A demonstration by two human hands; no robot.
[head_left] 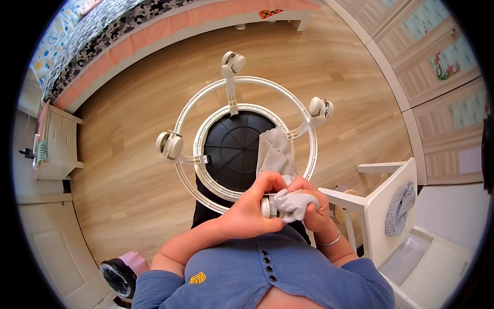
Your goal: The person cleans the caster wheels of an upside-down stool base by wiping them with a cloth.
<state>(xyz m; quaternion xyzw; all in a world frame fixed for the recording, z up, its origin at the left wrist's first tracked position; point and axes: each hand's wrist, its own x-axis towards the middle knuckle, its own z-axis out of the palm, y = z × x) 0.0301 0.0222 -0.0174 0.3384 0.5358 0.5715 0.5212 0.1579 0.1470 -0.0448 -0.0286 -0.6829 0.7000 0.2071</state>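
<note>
Single head-worn camera, wide fisheye. Looks forward and steeply down from above near side of upturned caster-wheeled base [234, 139]. Base close, around mid-view. Wearer's blue shirt [226, 262] nearest lens, on near side of base; bed [136, 36] farther off, beyond base; cabinet doors [437, 67] right of base, also farther.

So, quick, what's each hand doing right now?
Left hand: curled around the nearest white caster.
Right hand: closed on a bunched grey cloth beside that caster.
</note>
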